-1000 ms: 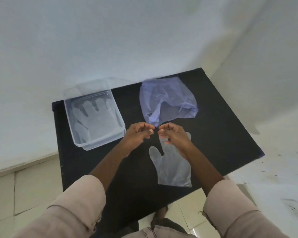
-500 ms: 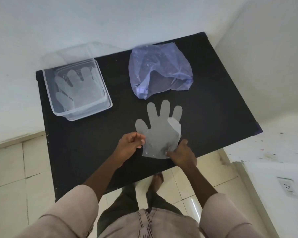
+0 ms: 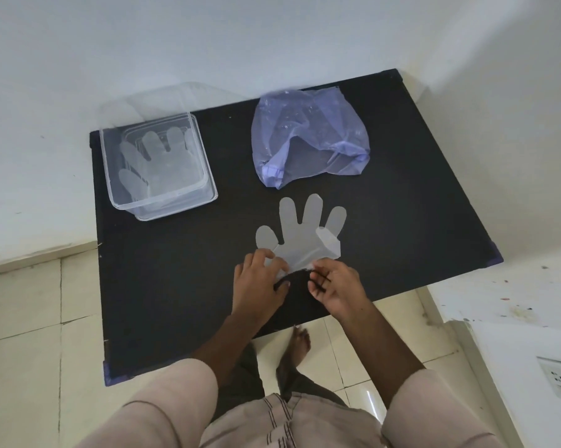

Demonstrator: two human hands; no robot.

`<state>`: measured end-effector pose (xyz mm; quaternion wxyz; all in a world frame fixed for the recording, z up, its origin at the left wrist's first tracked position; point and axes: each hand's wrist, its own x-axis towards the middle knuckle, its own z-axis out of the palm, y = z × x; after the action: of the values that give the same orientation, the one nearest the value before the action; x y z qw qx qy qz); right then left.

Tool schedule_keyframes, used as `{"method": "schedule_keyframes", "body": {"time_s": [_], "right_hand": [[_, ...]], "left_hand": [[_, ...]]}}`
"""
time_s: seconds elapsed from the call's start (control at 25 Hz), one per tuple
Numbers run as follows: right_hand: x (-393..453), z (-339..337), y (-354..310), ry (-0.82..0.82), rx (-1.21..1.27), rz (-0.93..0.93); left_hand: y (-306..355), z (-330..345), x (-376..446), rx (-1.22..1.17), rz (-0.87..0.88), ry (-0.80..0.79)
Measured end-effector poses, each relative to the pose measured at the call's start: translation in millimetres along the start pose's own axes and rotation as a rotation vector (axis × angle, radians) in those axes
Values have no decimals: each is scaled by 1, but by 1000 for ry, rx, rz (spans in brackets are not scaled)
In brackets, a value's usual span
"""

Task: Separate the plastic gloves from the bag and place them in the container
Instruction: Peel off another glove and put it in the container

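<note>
A clear plastic glove [image 3: 300,236] lies flat on the black table [image 3: 163,279], fingers pointing away from me, one finger folded over at the right. My left hand [image 3: 259,284] and my right hand [image 3: 335,286] both pinch the glove's cuff edge nearest me, lifting it slightly. A crumpled bluish plastic bag [image 3: 308,139] rests beyond the glove. At the table's far left stands a clear plastic container [image 3: 208,185] with a glove [image 3: 159,163] lying inside it.
White walls close in behind and to the right of the table. The table's near edge runs just below my hands, with tiled floor and my bare feet [image 3: 297,344] under it. A wall socket [image 3: 558,378] is low on the right.
My hands have gone from the bag's mouth to the near cuff of the glove on the table. The cuff is now raised a little between my fingers.
</note>
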<state>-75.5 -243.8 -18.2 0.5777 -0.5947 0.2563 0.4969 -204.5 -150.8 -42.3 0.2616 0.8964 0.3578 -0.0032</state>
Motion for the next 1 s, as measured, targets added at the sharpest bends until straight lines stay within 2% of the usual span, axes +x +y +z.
{"method": "schedule_keyframes", "body": {"time_s": [0.08, 0.12, 0.2, 0.28, 0.4, 0.52, 0.6, 0.72, 0.84, 1.0], "right_hand": [[-2, -8, -5, -22, -111, -124], [-1, -15, -6, 12, -282, -259], [4, -29, -7, 116, -791, -594], [9, -37, -6, 150, -1177, -823], [11, -31, -12, 130, -1303, -1065], [9, -24, -24, 130, -1317, -1207], [6, -23, -36, 110, -1284, -1234], [-7, -11, -64, -61, -1112, -1192], [-33, 13, -101, -231, -917, -1012], [-58, 45, -142, -369, -770, -777]], "left_hand": [[3, -7, 12, -36, 12, 83], [5, -13, 18, -69, 10, 92], [11, -24, 29, -128, 5, 66], [16, -33, 37, -159, 4, 32], [24, -43, 43, -216, -24, 11], [29, -57, 51, -278, -58, -11], [28, -71, 56, -300, -93, -49], [25, -98, 65, -381, -120, -87], [28, -132, 69, -567, -142, -70], [34, -172, 73, -884, -146, -44]]}}
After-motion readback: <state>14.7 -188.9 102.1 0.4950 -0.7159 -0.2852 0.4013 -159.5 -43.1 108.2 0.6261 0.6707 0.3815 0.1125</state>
